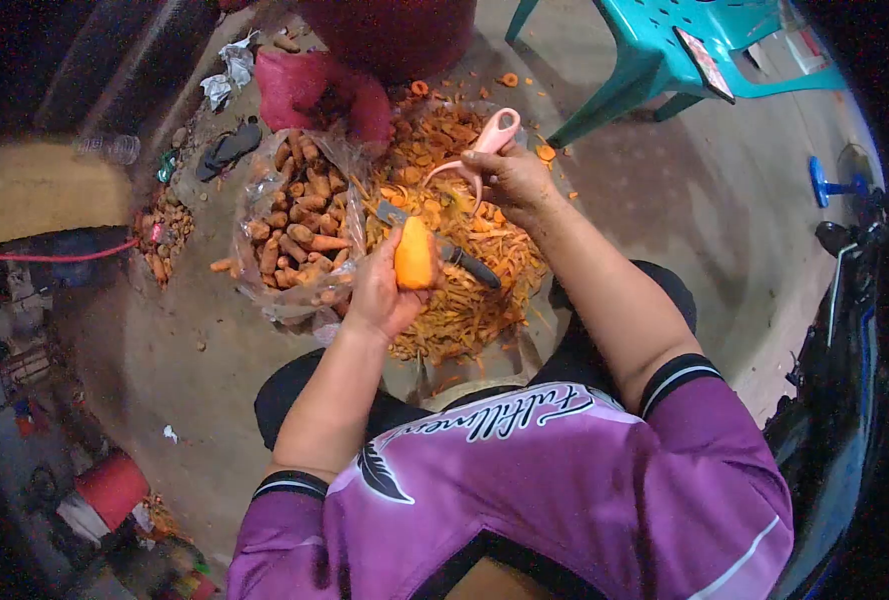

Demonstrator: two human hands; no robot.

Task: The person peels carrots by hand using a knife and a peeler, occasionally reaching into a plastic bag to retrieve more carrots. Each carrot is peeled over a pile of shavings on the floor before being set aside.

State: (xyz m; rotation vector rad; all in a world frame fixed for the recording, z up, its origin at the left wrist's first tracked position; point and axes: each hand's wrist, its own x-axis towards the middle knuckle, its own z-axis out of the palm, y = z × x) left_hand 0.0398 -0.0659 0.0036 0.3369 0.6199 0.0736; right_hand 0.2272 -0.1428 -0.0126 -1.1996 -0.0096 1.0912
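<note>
My left hand [385, 293] is closed around a peeled orange carrot [417, 255], held upright over a large heap of carrot peelings [465, 325]. In my right hand [518, 180] is a pink peeler [498, 132], its handle loop pointing up and its forked head toward the carrot. The peeler and carrot are apart. Behind the carrot runs a knife [477, 268] with a black handle and a wide metal blade; its middle is hidden. Left of the heap, a clear plastic bag [250, 250] stands full of unpeeled, soil-covered carrots [305, 215].
A dark red tub [395, 35] and a pink sack [290, 85] stand beyond the heap. At upper right is a green plastic chair [655, 50] with a phone-like object [705, 65] on it. A dark sandal [230, 148] lies on the floor left of the bag.
</note>
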